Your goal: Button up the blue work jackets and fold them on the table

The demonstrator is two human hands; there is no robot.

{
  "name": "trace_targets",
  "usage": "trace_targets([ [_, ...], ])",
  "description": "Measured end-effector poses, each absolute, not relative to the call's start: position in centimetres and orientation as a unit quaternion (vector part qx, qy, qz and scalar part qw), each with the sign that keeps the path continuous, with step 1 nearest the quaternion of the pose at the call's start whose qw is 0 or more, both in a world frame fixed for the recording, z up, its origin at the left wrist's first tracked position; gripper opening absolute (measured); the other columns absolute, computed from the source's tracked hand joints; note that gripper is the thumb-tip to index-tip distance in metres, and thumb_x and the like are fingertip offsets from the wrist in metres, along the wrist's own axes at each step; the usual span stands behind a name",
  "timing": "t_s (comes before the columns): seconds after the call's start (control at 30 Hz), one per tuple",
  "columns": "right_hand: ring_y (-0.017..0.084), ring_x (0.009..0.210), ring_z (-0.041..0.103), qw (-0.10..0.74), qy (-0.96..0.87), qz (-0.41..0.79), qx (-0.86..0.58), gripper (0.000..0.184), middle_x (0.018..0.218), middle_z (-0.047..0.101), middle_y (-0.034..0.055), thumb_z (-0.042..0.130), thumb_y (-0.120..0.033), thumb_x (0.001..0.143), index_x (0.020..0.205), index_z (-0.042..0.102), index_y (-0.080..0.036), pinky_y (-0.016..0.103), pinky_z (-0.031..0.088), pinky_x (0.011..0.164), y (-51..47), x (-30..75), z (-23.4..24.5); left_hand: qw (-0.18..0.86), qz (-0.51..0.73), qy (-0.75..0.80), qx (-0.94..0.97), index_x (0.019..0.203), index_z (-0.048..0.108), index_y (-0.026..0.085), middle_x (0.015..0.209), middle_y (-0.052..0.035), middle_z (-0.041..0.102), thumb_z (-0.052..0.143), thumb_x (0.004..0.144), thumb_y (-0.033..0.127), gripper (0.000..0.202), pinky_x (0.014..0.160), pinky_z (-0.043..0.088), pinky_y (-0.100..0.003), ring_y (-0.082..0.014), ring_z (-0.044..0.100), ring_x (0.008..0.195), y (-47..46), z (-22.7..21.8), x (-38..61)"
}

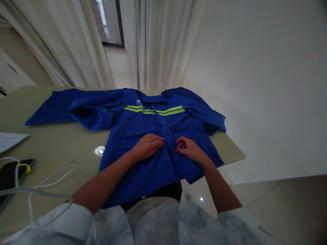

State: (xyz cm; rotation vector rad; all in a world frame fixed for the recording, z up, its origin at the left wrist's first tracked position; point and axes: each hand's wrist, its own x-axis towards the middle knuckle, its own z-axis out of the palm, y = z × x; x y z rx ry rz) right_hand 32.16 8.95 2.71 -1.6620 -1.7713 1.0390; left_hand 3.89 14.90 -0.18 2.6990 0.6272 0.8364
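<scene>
One blue jacket, collar pointing away, left hand, right hand on it

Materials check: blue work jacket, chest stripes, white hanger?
The blue work jacket looks like matte woven cotton or poly-cotton, judging by its soft creases. The chest stripes look like lime reflective tape with a grey centre band. The white hanger looks like thin plastic-coated wire, though the coating is hard to confirm.
</scene>
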Motion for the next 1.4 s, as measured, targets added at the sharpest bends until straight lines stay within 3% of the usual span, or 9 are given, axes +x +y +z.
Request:
trace_targets([
  [0.1, 0.015, 0.076, 0.064, 0.300, -0.607, 0.469, -0.567, 0.035, 0.084, 0.068, 0.0001, 0.080, -0.029, 0.073, 0.104, 0.069, -0.017, 0.028, 0.050, 0.071, 9.3, 32.3, 3.1, 0.135, 0.263, 0.181, 0.938, 0.114, 0.071, 0.022, 0.140, -0.0078, 0.071, 0.046, 0.110, 0.029, 0.027, 0.109, 0.048, -0.039, -0.0200, 0.066, 0.125, 14.4, -0.1, 4.7],
  [0.27, 0.012, 0.073, 0.062, 0.403, -0.492, 0.573, -0.516, 0.047, 0.090, 0.067, -0.0020, 0.085, -0.037, 0.074, 0.116, 0.068, -0.022, 0.024, 0.048, 0.068, 9.6, 32.7, 3.8, 0.104, 0.234, 0.146, 0.955, 0.116, 0.071, 0.021, 0.150, -0.0094, 0.064, 0.045, 0.108, 0.020, 0.026, 0.114, 0.048, -0.043, -0.0226, 0.061, 0.136, 13.8, -0.2, 5.7],
  [0.43, 0.013, 0.076, 0.063, 0.390, -0.502, 0.591, -0.497, 0.046, 0.093, 0.070, -0.0018, 0.090, -0.041, 0.073, 0.110, 0.070, -0.024, 0.025, 0.051, 0.071, 9.9, 32.3, 3.2, 0.063, 0.264, 0.141, 0.952, 0.114, 0.069, 0.018, 0.153, -0.0123, 0.060, 0.050, 0.104, 0.014, 0.023, 0.118, 0.046, -0.044, -0.0246, 0.052, 0.146, 13.6, -0.5, 5.9],
  [0.53, 0.017, 0.078, 0.066, 0.352, -0.543, 0.552, -0.526, 0.041, 0.092, 0.073, 0.0001, 0.089, -0.044, 0.075, 0.107, 0.072, -0.023, 0.030, 0.054, 0.074, 9.8, 32.1, 3.0, 0.049, 0.275, 0.153, 0.948, 0.112, 0.068, 0.017, 0.151, -0.0139, 0.060, 0.048, 0.106, 0.018, 0.020, 0.115, 0.049, -0.043, -0.0250, 0.056, 0.142, 13.6, -0.5, 5.8],
  [0.7, 0.019, 0.087, 0.068, 0.353, -0.686, 0.324, -0.547, 0.024, 0.100, 0.073, 0.0032, 0.083, -0.033, 0.083, 0.104, 0.074, -0.023, 0.034, 0.054, 0.082, 8.9, 31.5, 3.5, 0.047, 0.277, 0.152, 0.948, 0.111, 0.067, 0.017, 0.154, -0.0115, 0.059, 0.045, 0.108, 0.018, 0.022, 0.112, 0.050, -0.043, -0.0235, 0.060, 0.134, 13.5, -0.4, 5.9],
  [0.8, 0.019, 0.084, 0.067, 0.334, -0.730, 0.262, -0.536, 0.016, 0.097, 0.071, 0.0033, 0.074, -0.026, 0.089, 0.105, 0.072, -0.022, 0.033, 0.054, 0.079, 8.3, 30.9, 3.7, 0.043, 0.277, 0.146, 0.949, 0.110, 0.067, 0.017, 0.159, -0.0121, 0.054, 0.045, 0.107, 0.017, 0.022, 0.112, 0.049, -0.043, -0.0233, 0.058, 0.137, 13.5, -0.6, 6.0],
  [1.0, 0.019, 0.086, 0.069, 0.319, -0.734, 0.263, -0.539, 0.021, 0.099, 0.073, 0.0026, 0.071, -0.025, 0.091, 0.112, 0.068, -0.022, 0.032, 0.053, 0.078, 8.0, 30.2, 3.7, 0.027, 0.266, 0.160, 0.950, 0.109, 0.067, 0.017, 0.161, -0.0134, 0.051, 0.045, 0.107, 0.018, 0.022, 0.106, 0.052, -0.043, -0.0247, 0.062, 0.131, 13.3, -1.0, 6.1],
  [1.27, 0.015, 0.076, 0.062, 0.354, -0.677, 0.355, -0.539, 0.023, 0.088, 0.067, -0.0013, 0.073, -0.033, 0.088, 0.105, 0.063, -0.022, 0.028, 0.047, 0.069, 8.0, 30.3, 3.5, 0.038, 0.286, 0.130, 0.949, 0.110, 0.068, 0.017, 0.161, -0.0126, 0.052, 0.046, 0.104, 0.013, 0.023, 0.115, 0.048, -0.043, -0.0233, 0.052, 0.145, 13.4, -1.1, 6.1],
  [1.4, 0.015, 0.073, 0.061, 0.340, -0.704, 0.294, -0.550, 0.021, 0.084, 0.066, -0.0020, 0.072, -0.028, 0.089, 0.107, 0.062, -0.022, 0.028, 0.046, 0.068, 7.3, 29.8, 3.7, 0.031, 0.284, 0.133, 0.949, 0.112, 0.069, 0.018, 0.159, -0.0118, 0.054, 0.047, 0.102, 0.010, 0.025, 0.117, 0.047, -0.044, -0.0236, 0.050, 0.147, 13.5, -1.4, 6.1],
])
